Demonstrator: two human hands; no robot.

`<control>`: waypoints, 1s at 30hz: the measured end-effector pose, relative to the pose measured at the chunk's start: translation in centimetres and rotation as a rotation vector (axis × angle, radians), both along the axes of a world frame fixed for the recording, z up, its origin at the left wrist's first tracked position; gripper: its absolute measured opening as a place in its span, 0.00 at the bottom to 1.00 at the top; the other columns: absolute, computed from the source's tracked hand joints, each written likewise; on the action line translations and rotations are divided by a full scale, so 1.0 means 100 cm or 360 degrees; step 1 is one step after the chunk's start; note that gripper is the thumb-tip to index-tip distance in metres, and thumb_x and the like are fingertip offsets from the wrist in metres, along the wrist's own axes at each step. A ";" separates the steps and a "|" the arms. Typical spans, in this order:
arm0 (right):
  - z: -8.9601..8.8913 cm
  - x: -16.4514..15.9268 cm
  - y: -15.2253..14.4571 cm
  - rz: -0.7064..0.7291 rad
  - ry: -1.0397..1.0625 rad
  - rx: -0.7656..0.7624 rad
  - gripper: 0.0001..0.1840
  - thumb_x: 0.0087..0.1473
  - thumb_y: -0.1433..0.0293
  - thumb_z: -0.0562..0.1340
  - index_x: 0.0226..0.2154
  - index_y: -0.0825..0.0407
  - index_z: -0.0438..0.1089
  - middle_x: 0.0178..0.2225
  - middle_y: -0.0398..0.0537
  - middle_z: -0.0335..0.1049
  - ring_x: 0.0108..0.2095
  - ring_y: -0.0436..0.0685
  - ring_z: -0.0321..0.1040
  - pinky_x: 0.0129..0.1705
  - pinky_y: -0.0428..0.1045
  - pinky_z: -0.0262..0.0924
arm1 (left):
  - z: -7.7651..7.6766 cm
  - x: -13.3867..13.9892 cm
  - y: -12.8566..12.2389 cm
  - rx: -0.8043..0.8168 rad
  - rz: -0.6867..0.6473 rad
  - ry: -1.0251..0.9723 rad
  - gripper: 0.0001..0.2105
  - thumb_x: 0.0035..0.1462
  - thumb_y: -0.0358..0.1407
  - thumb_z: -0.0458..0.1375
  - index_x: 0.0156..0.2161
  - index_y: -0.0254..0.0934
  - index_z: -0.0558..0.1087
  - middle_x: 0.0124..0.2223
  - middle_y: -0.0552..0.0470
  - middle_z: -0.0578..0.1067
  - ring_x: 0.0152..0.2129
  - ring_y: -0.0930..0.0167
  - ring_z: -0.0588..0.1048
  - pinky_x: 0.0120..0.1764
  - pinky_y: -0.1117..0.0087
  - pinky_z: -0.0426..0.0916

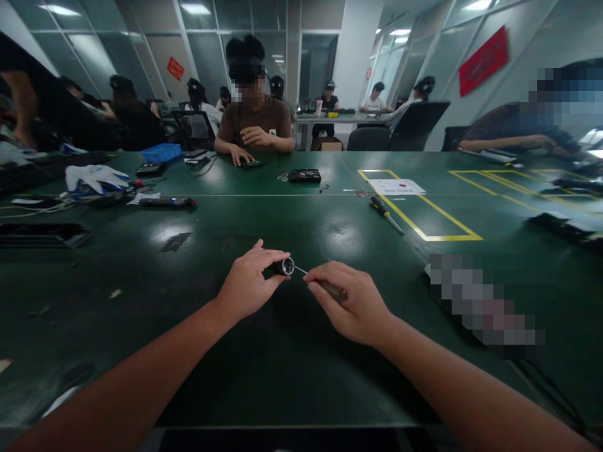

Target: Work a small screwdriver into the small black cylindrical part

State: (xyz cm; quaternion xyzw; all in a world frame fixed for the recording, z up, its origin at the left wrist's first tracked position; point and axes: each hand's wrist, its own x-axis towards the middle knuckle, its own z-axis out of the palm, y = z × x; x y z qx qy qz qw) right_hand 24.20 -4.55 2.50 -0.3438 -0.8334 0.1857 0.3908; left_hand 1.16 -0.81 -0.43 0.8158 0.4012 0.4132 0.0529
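**Black cylindrical piece with a silver-ringed open end (287, 267) sits in the left hand (249, 281), a slim metal-shafted tool with a brownish handle (336, 290) in the right hand (353, 300)**

The cylindrical piece is held over the middle of a glossy dark-green worktop (226, 376), its ring facing roughly three o'clock and the camera. The left hand, at nine o'clock from it, is clamped around its body between thumb and fingers. The right hand, between three and four o'clock, is closed on the tool's handle; the thin shaft points at the ring, and whether its tip touches cannot be told.

Taking the piece as the dial's centre, a dark flat patch (176, 242) lies between nine and ten o'clock. At ten o'clock are a dark pen-shaped tool with a red tip (167, 202) and, farther out, a white glove with blue parts (97, 179). A blue plastic bin (161, 152) stands between ten and eleven. Near twelve rests a black rectangular box (304, 176); beyond it, slightly toward eleven, sits a co-worker in a brown T-shirt (254, 122). At two o'clock lie a black-and-yellow screwdriver (387, 216) and a printed white sheet (396, 187), beside yellow tape lines (452, 238).
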 end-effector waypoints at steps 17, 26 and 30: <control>-0.007 0.003 0.003 -0.0193 0.0364 -0.0409 0.09 0.63 0.64 0.62 0.38 0.50 0.77 0.32 0.46 0.78 0.30 0.54 0.72 0.32 0.49 0.62 | 0.001 0.000 0.001 -0.0082 -0.0026 0.0052 0.17 0.55 0.31 0.68 0.51 0.39 0.77 0.49 0.48 0.82 0.45 0.64 0.81 0.64 0.43 0.60; -0.004 0.001 0.005 -0.0162 0.0155 -0.0335 0.09 0.64 0.66 0.61 0.41 0.50 0.77 0.34 0.46 0.78 0.30 0.54 0.72 0.33 0.49 0.61 | 0.000 -0.002 0.001 -0.0065 -0.0063 0.0124 0.16 0.56 0.28 0.66 0.50 0.37 0.78 0.49 0.46 0.82 0.46 0.64 0.81 0.65 0.42 0.59; -0.008 0.003 0.009 -0.0157 0.0316 -0.0570 0.10 0.64 0.63 0.61 0.40 0.50 0.76 0.32 0.45 0.78 0.31 0.54 0.73 0.33 0.49 0.62 | 0.002 -0.001 0.000 -0.0063 -0.0117 0.0199 0.16 0.57 0.27 0.64 0.51 0.37 0.77 0.50 0.46 0.82 0.47 0.63 0.80 0.65 0.41 0.58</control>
